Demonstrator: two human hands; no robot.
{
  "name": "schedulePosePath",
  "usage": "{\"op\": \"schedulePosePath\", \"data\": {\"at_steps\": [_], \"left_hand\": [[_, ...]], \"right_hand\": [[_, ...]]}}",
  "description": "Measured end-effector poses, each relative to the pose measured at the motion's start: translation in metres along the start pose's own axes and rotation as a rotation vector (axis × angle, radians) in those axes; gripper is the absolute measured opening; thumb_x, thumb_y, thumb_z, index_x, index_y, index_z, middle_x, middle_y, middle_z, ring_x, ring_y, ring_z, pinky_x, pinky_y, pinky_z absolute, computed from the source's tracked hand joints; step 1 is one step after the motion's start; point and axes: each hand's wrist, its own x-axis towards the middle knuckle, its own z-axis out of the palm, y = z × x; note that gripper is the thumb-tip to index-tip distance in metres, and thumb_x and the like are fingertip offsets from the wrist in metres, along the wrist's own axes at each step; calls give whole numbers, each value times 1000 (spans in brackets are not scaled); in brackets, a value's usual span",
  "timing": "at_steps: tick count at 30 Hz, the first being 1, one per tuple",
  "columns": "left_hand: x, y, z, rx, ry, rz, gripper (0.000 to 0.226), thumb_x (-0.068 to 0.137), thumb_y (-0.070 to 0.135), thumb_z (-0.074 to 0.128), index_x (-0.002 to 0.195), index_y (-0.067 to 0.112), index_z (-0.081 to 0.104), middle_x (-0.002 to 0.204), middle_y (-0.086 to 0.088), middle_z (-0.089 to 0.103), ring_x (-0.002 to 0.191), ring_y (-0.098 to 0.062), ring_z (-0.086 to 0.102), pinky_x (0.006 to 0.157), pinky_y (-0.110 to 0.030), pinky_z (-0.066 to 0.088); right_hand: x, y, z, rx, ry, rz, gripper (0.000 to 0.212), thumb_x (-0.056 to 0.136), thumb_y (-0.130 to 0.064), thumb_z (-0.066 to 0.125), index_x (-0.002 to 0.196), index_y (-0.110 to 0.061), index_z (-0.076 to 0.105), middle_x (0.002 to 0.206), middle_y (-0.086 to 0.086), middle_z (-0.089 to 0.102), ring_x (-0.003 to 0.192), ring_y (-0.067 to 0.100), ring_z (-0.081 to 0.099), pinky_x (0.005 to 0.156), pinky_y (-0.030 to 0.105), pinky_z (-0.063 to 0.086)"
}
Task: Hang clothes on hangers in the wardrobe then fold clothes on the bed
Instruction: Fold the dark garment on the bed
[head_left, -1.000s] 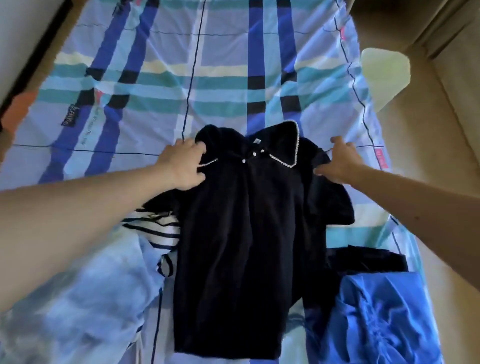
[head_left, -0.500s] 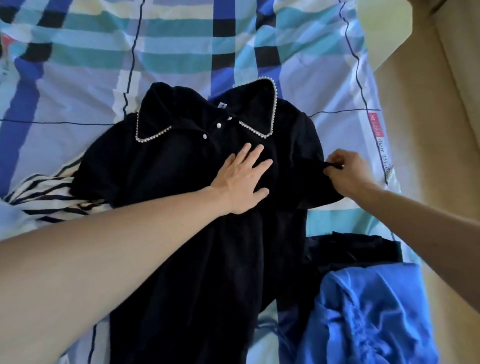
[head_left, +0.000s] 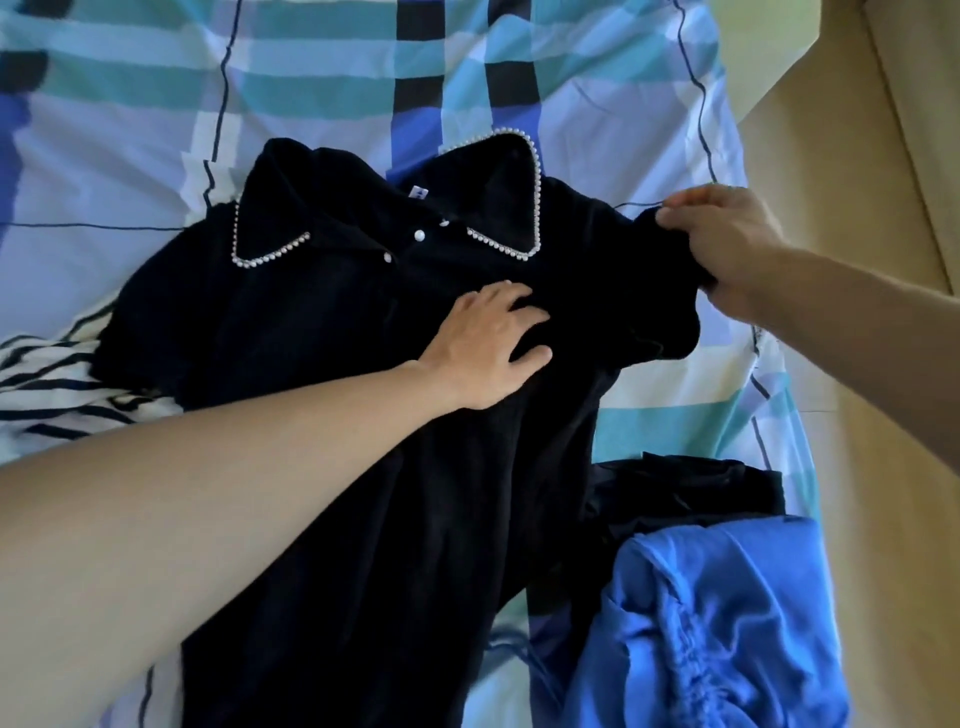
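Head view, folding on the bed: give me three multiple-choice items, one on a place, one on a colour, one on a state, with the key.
1. Where does the blue garment lie relative to the black collared top?
A. Beyond its collar
B. On its right, near its lower part
C. Under the striped garment

2. What colour is the beaded trim on the collar?
A. White
B. Red
C. Gold

3. What is the right hand doing?
A. Resting flat on the sheet
B. Holding a hanger
C. Pinching the top's right sleeve, lifted off the bed

Key: 1 B, the blue cloth sits at the lower right beside the top's body. 2 A, the beads look white against the black. 3 C, its fingers bunch the sleeve while the left hand presses the chest flat.
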Motion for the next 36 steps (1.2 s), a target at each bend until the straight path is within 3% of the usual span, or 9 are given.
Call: {"op": "schedulePosePath", "data": {"at_steps": [6, 10, 13, 15, 21, 26, 28, 32, 36], "left_hand": [[-63, -110, -56, 51, 431, -360, 40, 94, 31, 58, 130, 13, 56, 137, -8, 47, 131, -31, 42, 108, -46, 35], [-114, -179, -83, 120, 449, -766, 51, 90, 28, 63, 134, 7, 48, 137, -18, 44, 130, -40, 39, 103, -55, 37], [-140, -210, -88, 7, 310, -1032, 64, 90, 39, 66, 137, 2, 44, 139, -22, 47, 129, -43, 45, 104, -53, 41], [-149, -220, -89, -128, 225, -1078, 62, 89, 45, 68, 135, 5, 52, 133, -19, 58, 120, -41, 56, 98, -44, 46], [-162, -238, -102, -434, 198, -1273, 80, 78, 62, 73, 131, 5, 55, 131, -16, 59, 115, -37, 57, 97, -39, 47], [-153, -236, -140, -244, 347, -1101, 13, 82, 14, 68, 88, 4, 66, 95, -19, 73, 85, -34, 72, 70, -35, 54], [-143, -233, -154, -253, 358, -988, 13, 80, 12, 66, 70, 11, 57, 78, -21, 73, 72, -34, 74, 69, -36, 58], [-142, -229, -153, -363, -121, -1174, 49, 86, 46, 73, 116, 9, 61, 110, -18, 66, 100, -34, 66, 88, -40, 54], [-154, -229, -131, -382, -275, -1239, 40, 92, 42, 68, 114, 10, 59, 96, -8, 62, 85, -24, 60, 81, -34, 48]], "right_hand": [[-36, -65, 85, 210, -332, -114, 18, 93, -6, 61, 104, -19, 54, 91, 5, 62, 79, 20, 67, 72, 31, 61], [-31, -20, 136, -473, -387, -341, 47, 85, -13, 67, 130, -23, 55, 119, 2, 57, 107, 20, 59, 97, 35, 49], [-36, 30, 150, -981, -633, -262, 62, 96, -27, 61, 153, -25, 34, 162, 4, 18, 143, 27, 35, 114, 33, 31], [-42, 43, 154, -1046, -637, -246, 72, 97, -34, 60, 157, -26, 22, 166, 2, 0, 149, 28, 23, 117, 35, 27], [-46, 29, 158, -1024, -593, -228, 72, 95, -41, 62, 155, -26, 26, 165, -1, 5, 144, 28, 33, 113, 36, 33], [-44, 25, 155, -945, -642, -146, 73, 94, -40, 65, 155, -28, 27, 165, -6, 3, 147, 26, 27, 115, 36, 30], [-45, 29, 155, -927, -656, -132, 76, 93, -40, 66, 156, -29, 25, 166, -8, 0, 149, 26, 24, 117, 37, 29], [-46, 36, 154, -885, -673, -109, 85, 90, -41, 69, 157, -32, 19, 165, -12, -8, 152, 24, 15, 121, 44, 25], [-40, 46, 152, -893, -679, -85, 93, 84, -48, 72, 157, -39, 14, 165, -15, -12, 153, 28, 7, 121, 52, 20]]}}
